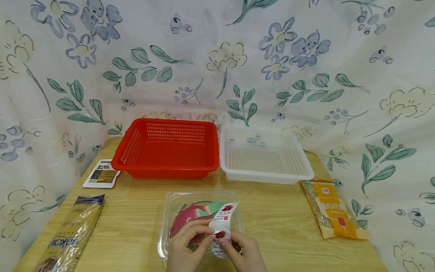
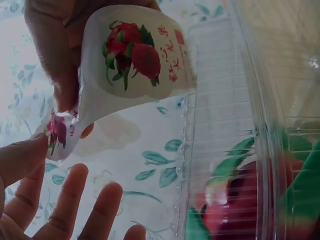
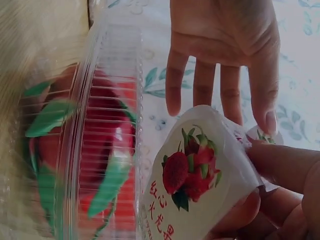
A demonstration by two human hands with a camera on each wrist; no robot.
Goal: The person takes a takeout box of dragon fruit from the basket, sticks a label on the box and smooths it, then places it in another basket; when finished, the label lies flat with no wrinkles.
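Note:
Over a clear plastic box [image 1: 164,238], both hands are at a strip of white labels [image 1: 225,212] printed with red dragon fruit and red characters. My right hand [image 1: 248,251] grips the strip between thumb and fingers, bending it, as the right wrist view shows. At the strip's folded end, the thumb and forefinger of my left hand [image 1: 188,245] pinch a label edge [image 2: 59,137]; its other fingers are spread. Inside the lidded box lies a pink-red dragon fruit [image 1: 181,219] with green scales. The strip's far end overlaps the lid in the head view.
A red basket [image 1: 166,172] and a white basket [image 1: 268,175] stand side by side at the back. On the left lie a flat white-edged pack [image 1: 101,174] and a long golden packet [image 1: 73,230]; an orange-labelled bag [image 1: 334,209] is at right. A floral curtain hangs behind.

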